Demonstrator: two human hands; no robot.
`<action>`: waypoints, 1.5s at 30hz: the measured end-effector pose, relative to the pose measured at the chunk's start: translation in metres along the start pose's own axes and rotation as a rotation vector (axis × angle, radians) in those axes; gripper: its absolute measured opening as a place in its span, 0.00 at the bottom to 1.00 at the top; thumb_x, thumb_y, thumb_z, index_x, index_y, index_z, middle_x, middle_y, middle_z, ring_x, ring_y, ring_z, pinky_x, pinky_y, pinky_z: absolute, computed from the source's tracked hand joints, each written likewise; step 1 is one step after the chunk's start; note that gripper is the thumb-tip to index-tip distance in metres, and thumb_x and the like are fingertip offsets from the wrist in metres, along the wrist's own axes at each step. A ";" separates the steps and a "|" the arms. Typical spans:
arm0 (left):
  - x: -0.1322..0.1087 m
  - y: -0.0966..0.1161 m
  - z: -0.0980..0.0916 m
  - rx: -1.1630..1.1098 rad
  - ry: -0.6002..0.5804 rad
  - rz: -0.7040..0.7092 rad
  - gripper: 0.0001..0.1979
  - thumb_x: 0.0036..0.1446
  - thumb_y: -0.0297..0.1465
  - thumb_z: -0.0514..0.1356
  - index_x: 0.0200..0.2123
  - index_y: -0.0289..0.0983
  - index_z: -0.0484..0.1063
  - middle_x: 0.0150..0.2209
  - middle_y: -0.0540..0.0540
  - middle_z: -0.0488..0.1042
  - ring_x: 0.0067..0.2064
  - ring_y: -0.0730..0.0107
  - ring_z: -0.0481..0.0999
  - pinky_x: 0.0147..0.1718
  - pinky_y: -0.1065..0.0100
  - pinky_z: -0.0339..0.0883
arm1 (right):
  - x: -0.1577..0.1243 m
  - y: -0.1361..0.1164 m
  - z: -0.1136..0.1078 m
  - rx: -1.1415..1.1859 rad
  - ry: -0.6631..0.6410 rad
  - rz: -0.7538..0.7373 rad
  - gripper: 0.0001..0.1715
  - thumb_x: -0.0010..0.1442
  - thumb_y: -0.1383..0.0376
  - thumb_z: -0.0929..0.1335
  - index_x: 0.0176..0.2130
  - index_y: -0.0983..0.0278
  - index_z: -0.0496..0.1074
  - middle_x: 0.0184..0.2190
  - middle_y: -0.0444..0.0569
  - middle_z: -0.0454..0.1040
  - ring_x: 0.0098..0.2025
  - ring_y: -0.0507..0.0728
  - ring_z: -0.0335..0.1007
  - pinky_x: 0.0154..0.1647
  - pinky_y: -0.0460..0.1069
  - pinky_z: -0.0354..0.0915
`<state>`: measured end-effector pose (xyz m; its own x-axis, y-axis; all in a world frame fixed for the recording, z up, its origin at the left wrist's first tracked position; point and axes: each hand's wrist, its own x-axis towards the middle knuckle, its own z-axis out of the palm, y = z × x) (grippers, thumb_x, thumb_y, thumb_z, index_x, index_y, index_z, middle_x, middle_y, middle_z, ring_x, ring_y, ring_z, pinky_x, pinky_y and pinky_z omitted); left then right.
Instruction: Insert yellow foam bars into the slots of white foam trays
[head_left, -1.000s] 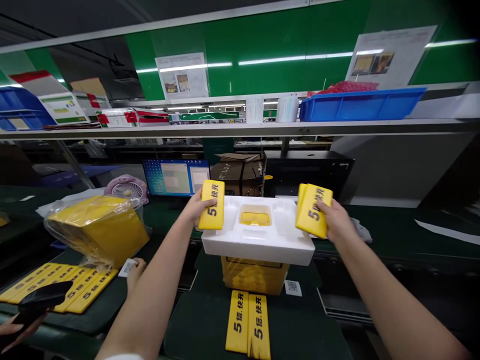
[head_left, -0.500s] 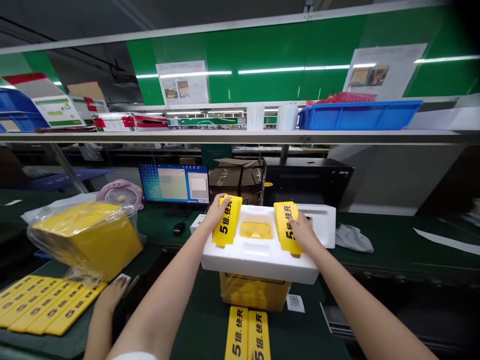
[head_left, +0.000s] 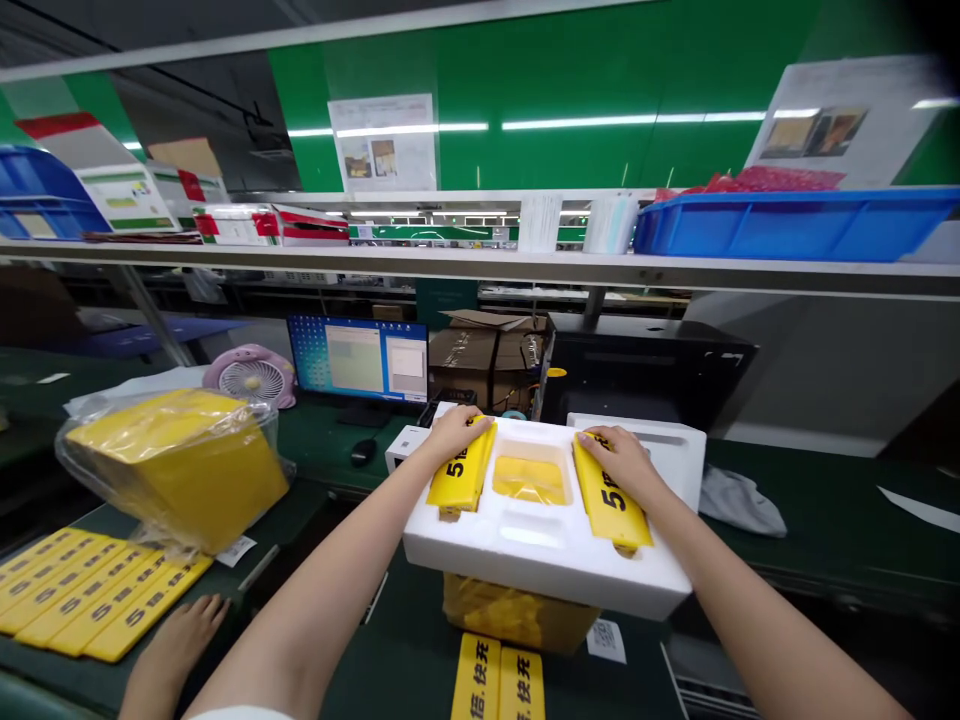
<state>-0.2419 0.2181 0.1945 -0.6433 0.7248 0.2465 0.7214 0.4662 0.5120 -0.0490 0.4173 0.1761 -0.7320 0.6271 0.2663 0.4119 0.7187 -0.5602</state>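
A white foam tray [head_left: 540,560] sits on top of a yellow box [head_left: 517,612] in front of me. My left hand [head_left: 454,432] presses a yellow printed card pack [head_left: 459,478] down into the tray's left slot. My right hand [head_left: 622,462] lies on a second yellow card pack [head_left: 611,500] in the right slot. Both hands have their fingers curled over the packs' far ends. A yellow item [head_left: 531,480] shows in the tray's middle recess.
Two more yellow packs [head_left: 499,685] lie near the front edge. At left stand a bagged yellow stack [head_left: 176,465], rows of yellow packs [head_left: 82,595] and another person's hand [head_left: 180,635]. Behind are a monitor [head_left: 360,358], a pink fan [head_left: 251,375], a black box [head_left: 645,370] and a shelf with a blue bin [head_left: 787,222].
Both hands came inward and down from holding the packs upright beside the tray; the packs now lie tilted into the left and right slots. The other person's hand slid along the left table.
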 end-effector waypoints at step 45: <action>-0.086 -0.017 -0.037 -0.063 0.260 -0.056 0.28 0.57 0.44 0.43 0.58 0.39 0.53 0.63 0.48 0.47 0.64 0.65 0.44 0.61 0.58 0.40 | -0.031 0.043 -0.047 0.337 0.287 0.078 0.30 0.56 0.48 0.58 0.55 0.57 0.61 0.57 0.46 0.59 0.58 0.59 0.53 0.58 0.55 0.54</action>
<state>-0.2081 0.1292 0.1950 -0.7321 0.5405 0.4147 0.6705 0.4640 0.5790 0.0166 0.4425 0.1804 -0.5057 0.7678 0.3934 0.2256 0.5578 -0.7987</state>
